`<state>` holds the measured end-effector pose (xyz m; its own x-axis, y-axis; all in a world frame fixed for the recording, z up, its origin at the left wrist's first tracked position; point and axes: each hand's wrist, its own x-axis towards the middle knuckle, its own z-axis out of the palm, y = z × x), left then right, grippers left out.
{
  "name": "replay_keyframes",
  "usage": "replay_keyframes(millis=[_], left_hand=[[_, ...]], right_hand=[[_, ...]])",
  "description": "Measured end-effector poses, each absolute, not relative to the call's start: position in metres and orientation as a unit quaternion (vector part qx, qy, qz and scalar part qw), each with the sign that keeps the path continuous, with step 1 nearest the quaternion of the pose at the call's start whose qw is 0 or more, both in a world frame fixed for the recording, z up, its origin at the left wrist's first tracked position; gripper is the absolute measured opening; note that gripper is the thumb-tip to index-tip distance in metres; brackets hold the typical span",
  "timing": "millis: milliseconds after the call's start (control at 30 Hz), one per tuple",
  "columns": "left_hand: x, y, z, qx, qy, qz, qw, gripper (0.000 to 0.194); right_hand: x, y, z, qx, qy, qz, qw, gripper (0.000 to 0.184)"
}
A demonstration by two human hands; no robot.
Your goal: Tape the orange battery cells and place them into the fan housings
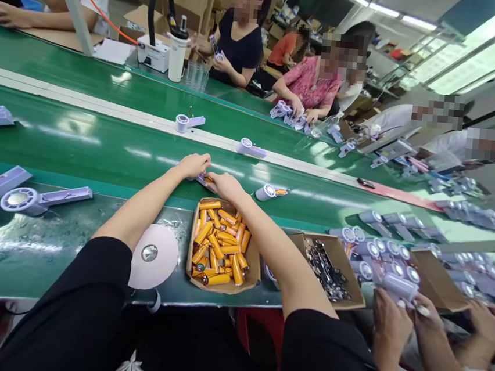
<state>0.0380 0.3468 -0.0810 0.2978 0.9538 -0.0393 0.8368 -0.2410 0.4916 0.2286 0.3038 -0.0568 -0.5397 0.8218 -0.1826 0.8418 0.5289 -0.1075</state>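
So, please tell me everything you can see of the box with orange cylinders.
The open-topped box looks like brown cardboard, with low walls. A loose heap of orange cylinders, at mixed angles, fills most of it. It sits upright on the green worktop, right of a pale round disc and apart from it. The right forearm hides its far right corner; whether they touch cannot be told.

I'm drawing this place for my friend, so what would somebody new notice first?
Probably the bright orange cylinders heaped in a cardboard box, just below the middle. Then maybe the big pale round disc left of that box, and the long green surface beyond, where the person's fingers are at a pale purple part.
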Motion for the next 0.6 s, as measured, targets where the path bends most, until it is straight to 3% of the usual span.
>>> replay_keyframes(millis=[167, 400, 500, 600], left_hand=[[0.044, 0.349, -0.087, 0.765, 0.586, 0.143, 0.227, 0.025], [0.056, 0.341, -0.079, 0.750, 0.609, 0.151, 0.208, 0.025], [0.063, 0.328, -0.066, 0.745, 0.619, 0.172, 0.180, 0.036], [0.052, 0.287, -0.053, 0.768, 0.587, 0.221, 0.129, 0.058]], right_hand=[[0.213, 0.304, -0.055, 0.474, 0.869, -0.082, 0.118, 0.050], [0.221, 0.302, -0.037, 0.442, 0.881, -0.105, 0.128, 0.047], [0.238, 0.292, -0.022, 0.445, 0.885, -0.121, 0.060, 0.043], [0.273, 0.260, -0.010, 0.453, 0.872, -0.164, -0.086, 0.038]])
